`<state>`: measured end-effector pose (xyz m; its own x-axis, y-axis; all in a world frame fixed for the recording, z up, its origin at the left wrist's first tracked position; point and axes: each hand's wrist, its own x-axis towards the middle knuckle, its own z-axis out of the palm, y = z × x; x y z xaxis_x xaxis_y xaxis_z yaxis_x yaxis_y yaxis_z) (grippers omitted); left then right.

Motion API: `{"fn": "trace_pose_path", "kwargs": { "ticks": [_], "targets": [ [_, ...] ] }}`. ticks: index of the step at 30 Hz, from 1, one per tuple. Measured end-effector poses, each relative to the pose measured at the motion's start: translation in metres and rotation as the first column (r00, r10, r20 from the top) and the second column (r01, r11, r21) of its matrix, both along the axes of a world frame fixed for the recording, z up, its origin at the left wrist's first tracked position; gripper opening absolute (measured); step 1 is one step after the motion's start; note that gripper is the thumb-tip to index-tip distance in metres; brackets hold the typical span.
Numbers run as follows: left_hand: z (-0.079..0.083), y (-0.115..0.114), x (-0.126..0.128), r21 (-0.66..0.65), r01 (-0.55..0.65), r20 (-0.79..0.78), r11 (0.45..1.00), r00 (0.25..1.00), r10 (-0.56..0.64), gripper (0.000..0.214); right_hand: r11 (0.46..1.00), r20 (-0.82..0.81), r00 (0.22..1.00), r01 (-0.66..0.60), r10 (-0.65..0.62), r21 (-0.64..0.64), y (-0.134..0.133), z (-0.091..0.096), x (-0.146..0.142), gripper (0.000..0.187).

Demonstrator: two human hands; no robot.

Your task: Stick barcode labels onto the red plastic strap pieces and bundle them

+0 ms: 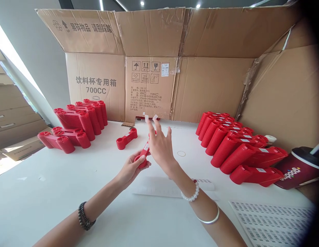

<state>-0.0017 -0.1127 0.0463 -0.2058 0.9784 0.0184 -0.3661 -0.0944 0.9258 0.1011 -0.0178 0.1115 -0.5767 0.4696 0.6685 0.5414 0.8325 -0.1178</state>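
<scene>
1. Left grip (pixel 130 168) closed firmly around a red ribbed plastic holder (pixel 142 156), with its small white label facing up, clear of the fingers.
2. Right grip (pixel 161 145) raised and wide open, fingers spread, with small white label slips (pixel 150 117) right at the fingertips.
3. Another red holder (pixel 127 139) lying just ahead on the white surface (pixel 46 192).
4. Farther out, stacked red holders (pixel 87 120) to the left and (pixel 226 140) to the right; a printed label sheet (pixel 272 223) at lower right.

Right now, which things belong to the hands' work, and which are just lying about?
Work: left hand, holding red ribbed plastic piece; right hand, white labels on fingertips; printed label sheet.
Lying about: drink cup; cardboard box.
</scene>
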Motion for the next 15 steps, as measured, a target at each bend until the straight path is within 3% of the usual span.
{"fn": "trace_pose_path", "kwargs": {
  "ticks": [4,11,15],
  "targets": [
    [0.002,-0.001,0.001,-0.013,-0.015,-0.057,1.0,0.998,0.014,0.04,0.994,-0.102,0.995,-0.026,0.016,-0.104,0.012,0.001,0.003,0.066],
    [0.004,-0.001,0.001,-0.006,-0.007,-0.144,1.0,0.99,0.006,0.042,0.99,-0.118,0.989,-0.099,0.087,-0.104,0.003,0.011,0.008,0.067],
    [0.003,-0.002,0.0,-0.027,0.036,-0.247,0.999,0.968,-0.041,0.037,0.938,-0.181,0.955,-0.27,0.233,-0.217,-0.005,0.023,0.017,0.066]
  ]
}}
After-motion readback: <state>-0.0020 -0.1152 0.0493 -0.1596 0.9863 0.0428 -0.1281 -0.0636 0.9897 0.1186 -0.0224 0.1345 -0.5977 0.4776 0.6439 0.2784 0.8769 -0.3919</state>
